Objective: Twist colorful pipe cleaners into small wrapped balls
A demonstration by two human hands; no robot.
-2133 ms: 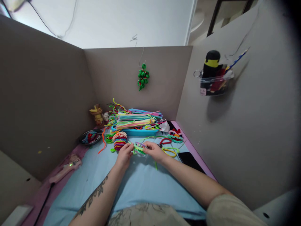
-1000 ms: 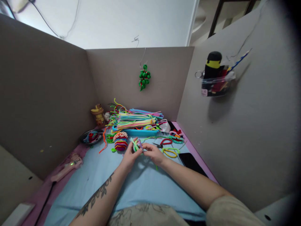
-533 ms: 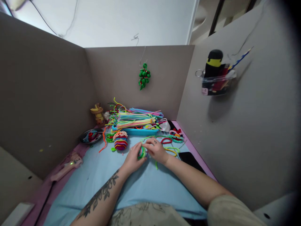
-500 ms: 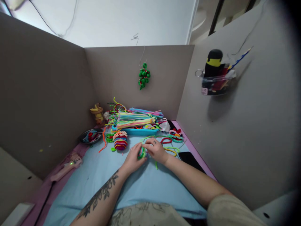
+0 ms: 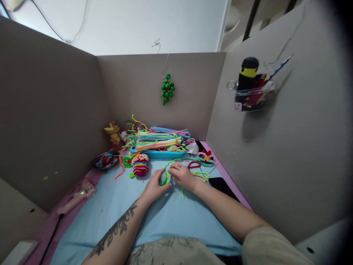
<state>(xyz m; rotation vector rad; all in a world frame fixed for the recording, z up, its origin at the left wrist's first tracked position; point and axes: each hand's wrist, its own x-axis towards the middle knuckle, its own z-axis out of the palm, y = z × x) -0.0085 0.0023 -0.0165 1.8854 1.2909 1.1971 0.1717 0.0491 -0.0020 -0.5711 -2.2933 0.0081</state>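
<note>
Left hand (image 5: 152, 187) cupped round striped coil (image 5: 165, 178) on blue cloth (image 5: 116, 206); right hand (image 5: 184, 176) pinching its far edge. Likely light, soft, springy, apt to unwind; best gripped across the rim.

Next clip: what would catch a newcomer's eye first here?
The bright heap of pipe cleaners at the back of the blue mat, with a striped ball in front of it. At the centre, the left hand and right hand meet around a small green coil. A green ornament hangs on the back wall.
</note>
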